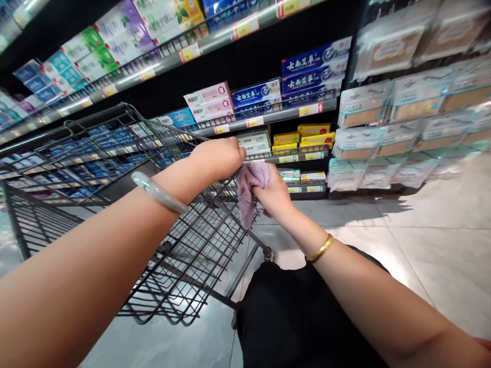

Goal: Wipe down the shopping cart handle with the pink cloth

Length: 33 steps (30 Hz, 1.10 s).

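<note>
From the head view, a wire cart point(191, 244) fills the 9 o'clock half of the picture, tilted, with its near corner at the centre. The left hand point(220, 157) sits on that corner, its grip clenched over the top rim. A pale bangle point(158, 193) rings the left wrist.

Just at 5 o'clock of the left hand, the right hand point(275, 197) has its grip closed on a pink cloth point(249, 189). The cloth is bunched against the cart's end rim and hangs down beside the wire wall. A gold bangle point(319, 248) circles the right wrist.

Through the cart's mesh, the floor point(442, 237) and the lower shelves show.

The shelves point(266, 118) run from 10 o'clock to 1 o'clock. They hold rows of toothpaste boxes point(313, 67): blue ones at 12 o'clock, white and pink beside them, and yellow ones a tier lower. At 2 to 3 o'clock, clear packets point(393, 134) hang in rows; their contents are too blurred to tell.

At 6 o'clock is black clothing point(297, 326), between the two forearms.
</note>
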Motion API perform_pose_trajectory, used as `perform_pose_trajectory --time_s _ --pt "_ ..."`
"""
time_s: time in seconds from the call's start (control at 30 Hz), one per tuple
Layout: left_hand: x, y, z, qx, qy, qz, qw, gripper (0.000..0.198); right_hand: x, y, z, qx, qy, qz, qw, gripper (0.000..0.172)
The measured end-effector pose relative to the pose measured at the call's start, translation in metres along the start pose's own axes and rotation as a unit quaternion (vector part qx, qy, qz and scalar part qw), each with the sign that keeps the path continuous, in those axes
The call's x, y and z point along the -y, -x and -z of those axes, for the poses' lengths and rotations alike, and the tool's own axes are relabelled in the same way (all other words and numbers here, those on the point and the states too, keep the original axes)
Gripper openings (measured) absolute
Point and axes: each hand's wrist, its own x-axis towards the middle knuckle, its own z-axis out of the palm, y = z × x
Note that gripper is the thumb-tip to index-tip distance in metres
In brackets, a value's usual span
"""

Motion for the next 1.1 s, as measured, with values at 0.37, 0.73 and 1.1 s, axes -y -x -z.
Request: perform_pose_trajectory --time_s 0.37,0.73,1.1 --pt "-0.002 0.000 0.003 0.004 0.004 0.007 1.000 0.052 -0.006 -0.013 -0.006 -0.063 -0.069 -0.049 0.994 0.053" --pt "-0.003 -0.002 0.004 0.012 0.005 0.013 1.000 0.053 0.007 0.014 -0.027 -0.018 -0.044 0.076 0.996 0.113" --pt "0.000 -0.003 0.000 -0.001 -0.004 -0.001 1.000 0.054 -0.001 -0.021 -0.019 -0.077 -0.179 -0.053 0.979 0.046"
